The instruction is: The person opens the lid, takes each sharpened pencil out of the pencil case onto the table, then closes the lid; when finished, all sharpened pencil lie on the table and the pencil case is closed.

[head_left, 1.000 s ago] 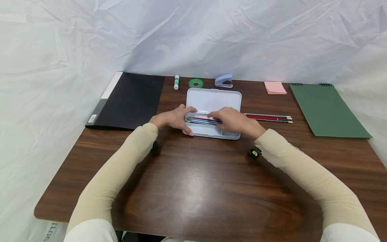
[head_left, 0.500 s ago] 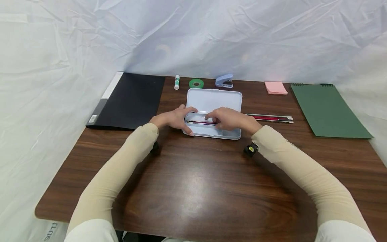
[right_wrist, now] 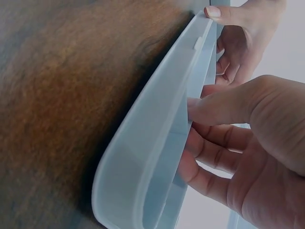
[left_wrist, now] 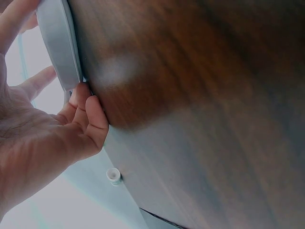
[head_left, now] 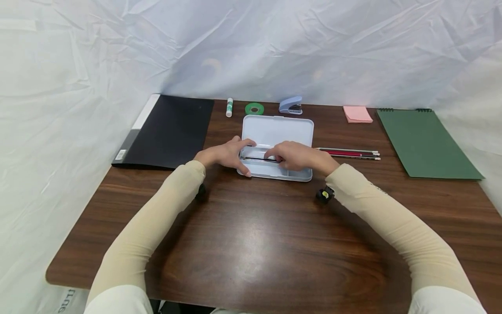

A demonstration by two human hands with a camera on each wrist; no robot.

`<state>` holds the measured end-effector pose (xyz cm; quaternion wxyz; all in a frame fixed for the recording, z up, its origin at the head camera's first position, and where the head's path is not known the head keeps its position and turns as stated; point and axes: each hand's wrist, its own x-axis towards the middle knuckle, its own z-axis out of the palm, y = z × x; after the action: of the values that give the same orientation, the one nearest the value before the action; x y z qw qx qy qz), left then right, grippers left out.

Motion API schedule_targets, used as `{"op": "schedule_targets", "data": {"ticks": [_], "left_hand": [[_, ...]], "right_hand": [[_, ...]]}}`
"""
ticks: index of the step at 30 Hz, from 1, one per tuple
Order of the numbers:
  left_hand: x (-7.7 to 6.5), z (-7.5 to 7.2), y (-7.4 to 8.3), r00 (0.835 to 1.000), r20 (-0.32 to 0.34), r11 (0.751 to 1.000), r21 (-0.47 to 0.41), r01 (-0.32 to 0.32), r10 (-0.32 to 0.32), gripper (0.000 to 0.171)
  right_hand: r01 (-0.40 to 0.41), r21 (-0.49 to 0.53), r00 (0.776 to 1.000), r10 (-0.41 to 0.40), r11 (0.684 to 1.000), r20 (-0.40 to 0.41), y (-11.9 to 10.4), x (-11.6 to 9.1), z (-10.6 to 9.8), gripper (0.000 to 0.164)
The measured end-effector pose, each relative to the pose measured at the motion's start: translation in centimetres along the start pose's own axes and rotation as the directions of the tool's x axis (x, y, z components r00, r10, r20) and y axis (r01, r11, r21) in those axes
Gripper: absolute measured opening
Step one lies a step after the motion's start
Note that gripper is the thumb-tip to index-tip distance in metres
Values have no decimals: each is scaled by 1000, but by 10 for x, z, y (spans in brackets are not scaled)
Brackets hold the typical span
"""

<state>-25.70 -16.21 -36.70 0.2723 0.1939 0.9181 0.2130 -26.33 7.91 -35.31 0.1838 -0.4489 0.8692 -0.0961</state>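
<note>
A pale blue-white pencil case [head_left: 264,169] lies with its lid [head_left: 277,129] raised at the middle back of the table. My left hand [head_left: 226,154] grips its left end, thumb on the front edge and index finger at the back. My right hand [head_left: 296,156] reaches inside, its curled fingers and thumb down at dark, thin pencils [head_left: 256,158] in the long compartment. In the right wrist view the right thumb [right_wrist: 214,109] sits below the case's rim; what its fingertips pinch is hidden there. The left wrist view shows the left fingers [left_wrist: 94,117] against the case's wall.
Several more pencils [head_left: 354,153] lie right of the case. Behind it are a glue stick [head_left: 229,107], green tape [head_left: 254,108] and a stapler [head_left: 291,105]. A black folder [head_left: 176,128] lies left; pink sticky notes [head_left: 357,114] and a green spiral pad [head_left: 427,144] lie right.
The pencils under the right hand have sunk lower into the case, and fewer of them show. The right hand has shifted slightly left; the left hand has stayed put.
</note>
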Motion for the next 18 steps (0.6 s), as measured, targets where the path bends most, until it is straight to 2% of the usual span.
{"op": "schedule_targets", "data": {"ticks": [6,18], "left_hand": [[0,0,1,1000,3,1000,4,-5,5,96],[0,-1,0,1000,4,1000,-3,3,-3,96]], "right_hand": [[22,21,1000,-22,1000,19,2,0,0,41],[82,128,996,-85,988,11,10,1,-3,45]]}}
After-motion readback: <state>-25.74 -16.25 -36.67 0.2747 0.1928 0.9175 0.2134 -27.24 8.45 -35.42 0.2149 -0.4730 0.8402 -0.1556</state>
